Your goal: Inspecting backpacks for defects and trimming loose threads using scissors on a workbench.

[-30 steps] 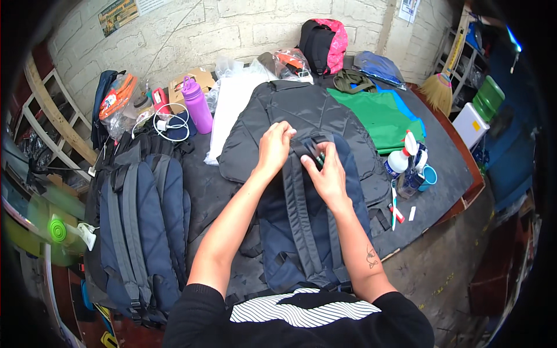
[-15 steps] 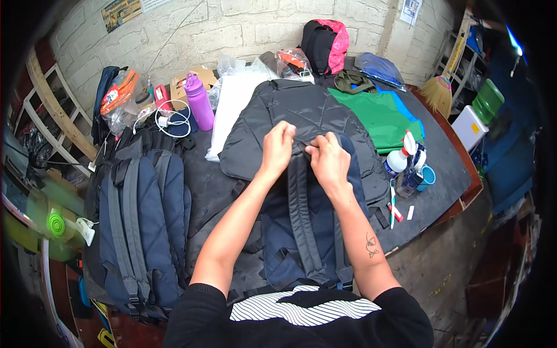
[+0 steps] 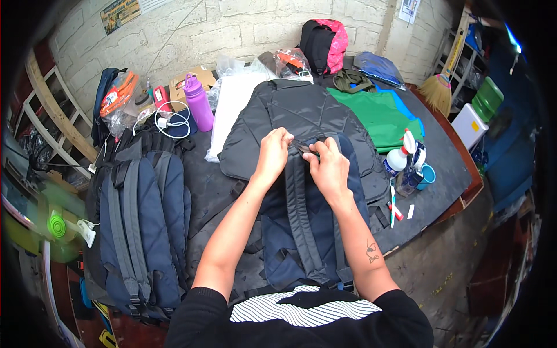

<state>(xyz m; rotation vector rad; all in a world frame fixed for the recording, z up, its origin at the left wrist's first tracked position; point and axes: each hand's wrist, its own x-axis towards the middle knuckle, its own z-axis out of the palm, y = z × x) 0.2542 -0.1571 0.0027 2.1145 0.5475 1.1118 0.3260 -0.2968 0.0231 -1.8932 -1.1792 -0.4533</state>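
Observation:
A navy backpack [image 3: 319, 203] with dark grey padded straps [image 3: 300, 214] lies on the table in front of me. My left hand [image 3: 274, 155] is closed in a pinch at the top of the straps; what its fingertips hold is too small to see. Close beside it, my right hand [image 3: 331, 168] grips a small dark pointed tool [image 3: 306, 151], its tip toward the left fingertips at the strap top. Beyond both hands, partly beneath the navy backpack, spreads a black quilted-looking bag piece [image 3: 290, 107].
More navy backpacks [image 3: 142, 226] are stacked at left beside a green blurred fan [image 3: 57, 225]. A purple bottle [image 3: 199, 104] and white cable [image 3: 173, 123] stand behind. Rightward are green fabric [image 3: 377, 119], a spray bottle [image 3: 397, 158] and a blue cup [image 3: 427, 176].
The small dark tool now shows in my right hand, whose fingers have shifted around it. My left hand has moved slightly down and left, widening the gap between the hands.

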